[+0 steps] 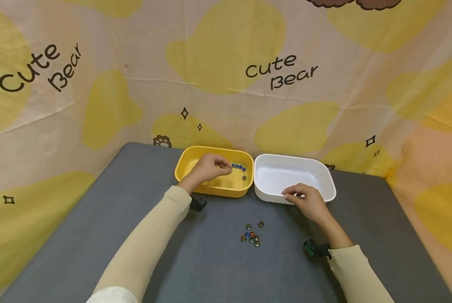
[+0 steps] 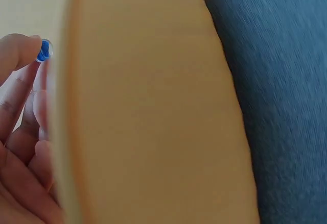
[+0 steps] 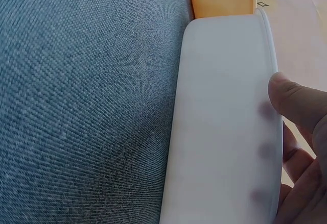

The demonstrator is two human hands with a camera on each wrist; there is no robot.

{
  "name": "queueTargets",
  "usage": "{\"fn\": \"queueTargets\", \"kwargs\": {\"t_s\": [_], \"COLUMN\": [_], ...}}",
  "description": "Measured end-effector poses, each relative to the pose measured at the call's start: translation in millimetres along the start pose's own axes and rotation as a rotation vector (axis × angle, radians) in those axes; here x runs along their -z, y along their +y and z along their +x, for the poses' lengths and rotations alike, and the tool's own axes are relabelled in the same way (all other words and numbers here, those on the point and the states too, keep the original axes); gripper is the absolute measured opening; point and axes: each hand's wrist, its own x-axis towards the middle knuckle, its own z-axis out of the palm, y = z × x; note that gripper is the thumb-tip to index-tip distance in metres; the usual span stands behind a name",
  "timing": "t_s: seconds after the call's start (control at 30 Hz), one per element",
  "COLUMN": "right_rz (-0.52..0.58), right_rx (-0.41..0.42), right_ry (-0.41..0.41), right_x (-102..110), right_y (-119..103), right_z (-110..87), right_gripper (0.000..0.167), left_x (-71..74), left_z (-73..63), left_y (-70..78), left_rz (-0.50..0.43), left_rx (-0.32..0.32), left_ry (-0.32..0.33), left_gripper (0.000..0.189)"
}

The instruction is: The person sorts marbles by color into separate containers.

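Over the yellow tub (image 1: 220,191), my left hand (image 1: 210,167) pinches a clear and blue marble (image 2: 44,50) between thumb and fingertips. Several blue marbles (image 1: 240,167) and one darker marble (image 1: 244,178) lie in that tub, at its right end. My right hand (image 1: 307,203) grips the near rim of the white tub (image 3: 225,81). Its thumb (image 3: 294,99) lies at the outside of the rim, and the fingers reach inside, showing as shadows through the wall. No marbles are seen in the white tub.
A loose cluster of brownish, red and blue marbles (image 1: 251,240) lies on the grey tabletop (image 1: 218,261), nearer to me than the tubs. The two tubs stand side by side against a printed cloth backdrop (image 1: 226,84).
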Motion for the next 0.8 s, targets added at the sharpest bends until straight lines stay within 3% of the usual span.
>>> {"fn": "queueTargets", "kwargs": {"t_s": [0.33,0.8], "right_rz": [-0.007,-0.004], "right_rx": [-0.006,-0.009], "right_ry": [0.001,0.004], "right_x": [-1.9,-2.1], "right_y": [4.0,2.4], "right_z": [0.5,0.7], "right_gripper": [0.008,0.008], "left_x": [-0.5,-7.3], "left_z": [20.5,29.8], "left_y": [-27.1,-38.2], "left_rz": [0.007,0.011], "left_rx": [0.113,0.190], "left_ry": [-0.030,-0.068], "left_gripper": [0.011,0.011]}}
